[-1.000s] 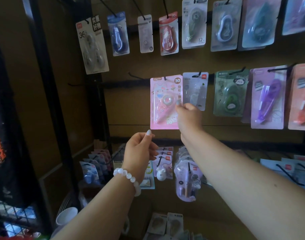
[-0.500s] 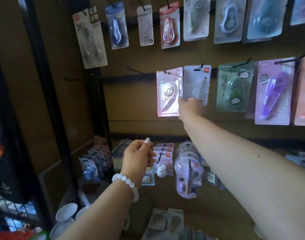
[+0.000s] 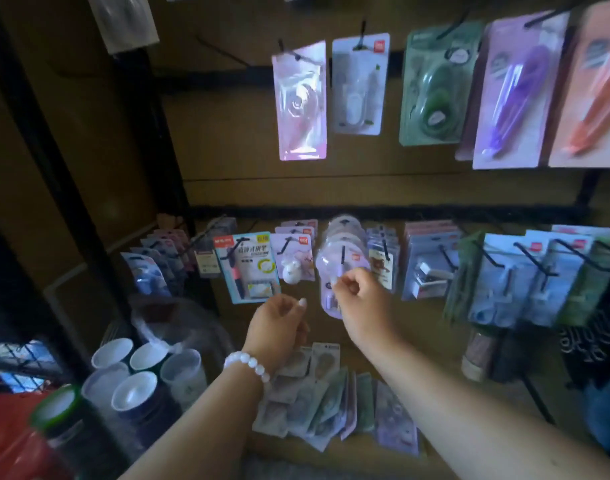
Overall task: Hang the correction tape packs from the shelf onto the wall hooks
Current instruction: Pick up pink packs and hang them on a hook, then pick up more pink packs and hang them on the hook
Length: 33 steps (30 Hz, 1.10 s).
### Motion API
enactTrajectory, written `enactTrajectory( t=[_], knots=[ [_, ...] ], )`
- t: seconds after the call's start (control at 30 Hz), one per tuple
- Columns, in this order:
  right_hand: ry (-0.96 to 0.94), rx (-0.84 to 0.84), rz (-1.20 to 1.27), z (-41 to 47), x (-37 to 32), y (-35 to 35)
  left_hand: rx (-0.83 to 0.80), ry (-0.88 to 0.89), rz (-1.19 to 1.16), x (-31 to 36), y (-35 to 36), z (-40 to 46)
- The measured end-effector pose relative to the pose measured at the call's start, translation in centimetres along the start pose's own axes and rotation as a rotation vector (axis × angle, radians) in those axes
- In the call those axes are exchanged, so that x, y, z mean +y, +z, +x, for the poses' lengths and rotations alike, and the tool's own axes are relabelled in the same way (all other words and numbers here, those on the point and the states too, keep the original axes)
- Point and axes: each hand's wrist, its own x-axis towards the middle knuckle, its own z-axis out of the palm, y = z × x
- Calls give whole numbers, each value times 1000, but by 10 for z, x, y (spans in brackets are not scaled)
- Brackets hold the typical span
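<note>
Both my hands hang empty in front of the lower hook rows. My left hand (image 3: 279, 327), the one with the white bead bracelet (image 3: 248, 366), has its fingers loosely curled around nothing. My right hand (image 3: 360, 299) is loosely curled too, thumb and forefinger near each other but pinching nothing I can make out, just in front of a rounded lilac blister pack (image 3: 334, 271) on its hook.

The pink shiny correction tape pack (image 3: 300, 102) already hangs from a black wall hook (image 3: 289, 51) above. The rest, a loose fanned heap of flat carded packs (image 3: 331, 407), lies on the brown shelf (image 3: 470, 393) below my wrists.

These should be light and stiff at the card, slick and springy over the plastic bubble. I judge the best hold is a pinch on the card's edge near the top, leaving the hang hole free.
</note>
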Motion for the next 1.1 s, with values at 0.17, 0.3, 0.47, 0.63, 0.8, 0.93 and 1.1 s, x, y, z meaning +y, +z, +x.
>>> enactTrajectory(
  t=[0.17,0.3,0.47,0.63,0.8,0.93,1.1],
  knots=[
    [173,-97,-218,-22,80,3,-65,-81,281,-60,17,-8],
    [332,-164,-336,-28,131,-2,-135,-130,472,-91,39,-8],
    [535,-193,-394,-28,189,-9,-190,-179,548,-123,71,-2],
    [719,-239,-458,-24,237,-16,-274,-229,555,-152,98,8],
    [861,-245,-424,-27,283,-15,-285,-270,513,-176,124,19],
    [1021,-208,-350,-31,315,-11,-319,-305,485,-188,138,24],
    [1133,-208,-299,-33,337,-1,-356,-310,474,-202,147,32]
  ],
)
